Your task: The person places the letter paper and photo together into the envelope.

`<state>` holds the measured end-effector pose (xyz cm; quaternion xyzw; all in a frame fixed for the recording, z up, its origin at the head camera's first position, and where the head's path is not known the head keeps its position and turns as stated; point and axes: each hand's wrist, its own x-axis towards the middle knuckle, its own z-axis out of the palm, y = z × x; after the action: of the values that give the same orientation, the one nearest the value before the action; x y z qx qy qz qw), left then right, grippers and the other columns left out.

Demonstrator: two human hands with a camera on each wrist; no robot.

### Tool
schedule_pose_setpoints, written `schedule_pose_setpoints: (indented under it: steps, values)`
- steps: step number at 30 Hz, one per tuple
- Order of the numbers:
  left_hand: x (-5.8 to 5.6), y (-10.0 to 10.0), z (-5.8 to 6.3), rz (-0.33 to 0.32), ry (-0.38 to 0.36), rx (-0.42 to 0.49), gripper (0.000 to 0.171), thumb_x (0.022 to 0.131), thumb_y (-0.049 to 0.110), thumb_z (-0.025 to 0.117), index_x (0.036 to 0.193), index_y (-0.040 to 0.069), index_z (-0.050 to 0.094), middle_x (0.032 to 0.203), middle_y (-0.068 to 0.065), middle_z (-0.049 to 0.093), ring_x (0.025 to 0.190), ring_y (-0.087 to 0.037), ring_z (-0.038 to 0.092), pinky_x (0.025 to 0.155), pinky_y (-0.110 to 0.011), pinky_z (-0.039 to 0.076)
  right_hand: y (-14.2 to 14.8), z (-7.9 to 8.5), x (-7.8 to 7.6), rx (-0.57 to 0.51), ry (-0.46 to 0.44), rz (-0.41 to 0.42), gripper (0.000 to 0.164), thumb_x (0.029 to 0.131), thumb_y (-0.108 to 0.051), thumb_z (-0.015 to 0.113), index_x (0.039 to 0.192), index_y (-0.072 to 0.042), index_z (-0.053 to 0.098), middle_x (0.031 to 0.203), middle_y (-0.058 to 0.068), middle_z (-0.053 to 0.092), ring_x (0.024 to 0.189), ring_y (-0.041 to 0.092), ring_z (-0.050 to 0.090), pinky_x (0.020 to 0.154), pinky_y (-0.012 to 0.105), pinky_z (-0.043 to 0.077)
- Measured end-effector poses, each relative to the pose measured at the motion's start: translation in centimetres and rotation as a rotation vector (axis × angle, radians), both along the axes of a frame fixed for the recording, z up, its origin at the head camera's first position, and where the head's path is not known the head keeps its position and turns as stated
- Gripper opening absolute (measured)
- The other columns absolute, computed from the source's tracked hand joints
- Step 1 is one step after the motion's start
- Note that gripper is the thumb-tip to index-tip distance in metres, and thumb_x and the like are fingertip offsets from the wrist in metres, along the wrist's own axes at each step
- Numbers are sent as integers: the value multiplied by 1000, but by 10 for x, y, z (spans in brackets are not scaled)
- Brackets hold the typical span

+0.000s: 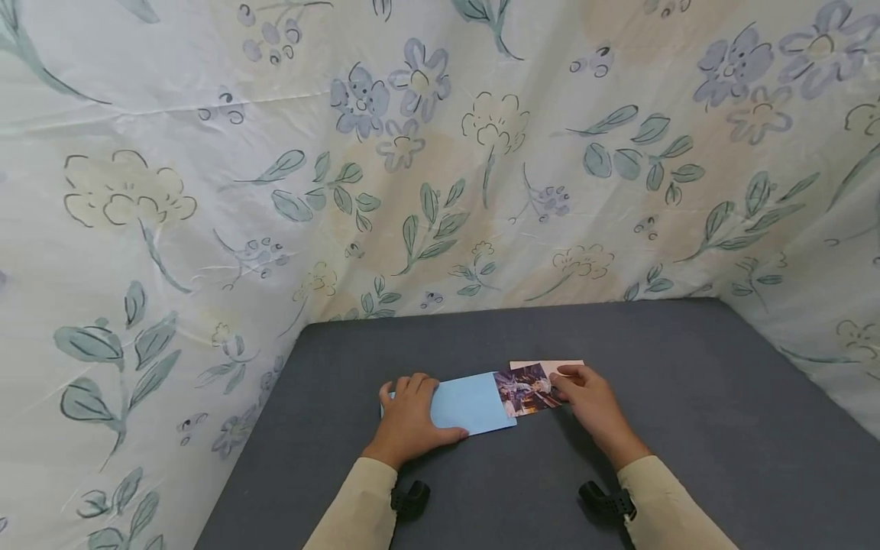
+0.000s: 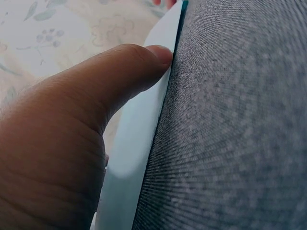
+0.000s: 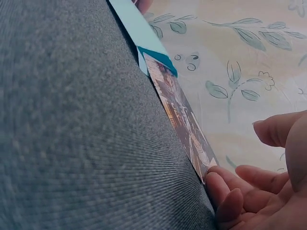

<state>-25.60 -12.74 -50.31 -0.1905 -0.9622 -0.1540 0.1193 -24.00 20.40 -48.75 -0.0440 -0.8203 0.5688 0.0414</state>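
Observation:
A light blue envelope (image 1: 474, 403) lies on the dark grey table. My left hand (image 1: 411, 418) spans its left end and holds it, fingers over the far edge. In the left wrist view the thumb tip (image 2: 160, 53) presses on the near edge. From the envelope's right end a printed picture card (image 1: 525, 388) sticks out. In the right wrist view, the mouth of the envelope (image 3: 158, 60) has a darker teal edge around the card (image 3: 177, 108). My right hand (image 1: 594, 405) touches the card's right end with its fingertips; its thumb (image 3: 274, 129) stands apart from them.
A pale pink sheet (image 1: 550, 364) lies just behind the card, partly covered by it and my right hand. The grey tabletop (image 1: 687, 397) stretches out around them. Flowered cloth (image 1: 447, 191) hangs behind and at both sides.

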Motion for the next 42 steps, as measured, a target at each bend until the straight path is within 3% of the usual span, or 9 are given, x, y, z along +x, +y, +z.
schedule_pose_setpoints:
  steps: [6, 11, 18, 23, 31, 42]
  values:
    - [1, 0, 1, -7, 3, -3, 100, 77, 85, 79, 142, 11, 66, 140, -7, 60, 130, -34, 50, 110, -74, 22, 0, 0, -1, -14, -11, 14, 53, 113, -30, 64, 150, 6, 55, 136, 26, 65, 119, 41, 66, 96, 53, 50]
    - [1, 0, 1, -14, 4, 4, 99, 77, 84, 80, 142, 10, 67, 140, -7, 60, 129, -33, 51, 110, -74, 22, 0, 1, 0, -82, 1, 47, 53, 112, -25, 67, 151, 8, 53, 134, 27, 65, 121, 41, 68, 92, 46, 57]
    - [2, -2, 1, -18, 2, -3, 100, 77, 84, 79, 143, 10, 67, 140, -7, 61, 129, -33, 52, 111, -74, 22, -3, 0, 2, -176, -34, 68, 54, 108, -14, 71, 152, 8, 50, 130, 26, 64, 106, 31, 70, 81, 36, 60]
    - [2, -4, 0, -31, 8, -8, 100, 77, 83, 80, 144, 11, 67, 141, -7, 61, 129, -32, 53, 111, -74, 22, -6, -2, 2, -159, -57, 71, 50, 106, -8, 71, 150, 7, 52, 131, 24, 68, 101, 26, 71, 77, 36, 58]
    - [4, -3, 0, -61, -5, 2, 97, 79, 79, 81, 147, 12, 66, 141, -7, 62, 132, -32, 53, 112, -74, 22, -6, -2, 4, -125, -49, 100, 39, 105, -6, 72, 141, 9, 65, 112, 16, 72, 92, 25, 68, 73, 37, 57]
    - [-1, -1, -9, -20, -108, 13, 132, 68, 97, 74, 165, 11, 48, 158, -12, 45, 141, -35, 40, 113, -72, 20, 2, -6, -8, -265, -70, 170, 37, 107, -4, 69, 142, 7, 63, 113, 17, 67, 91, 26, 66, 71, 35, 59]
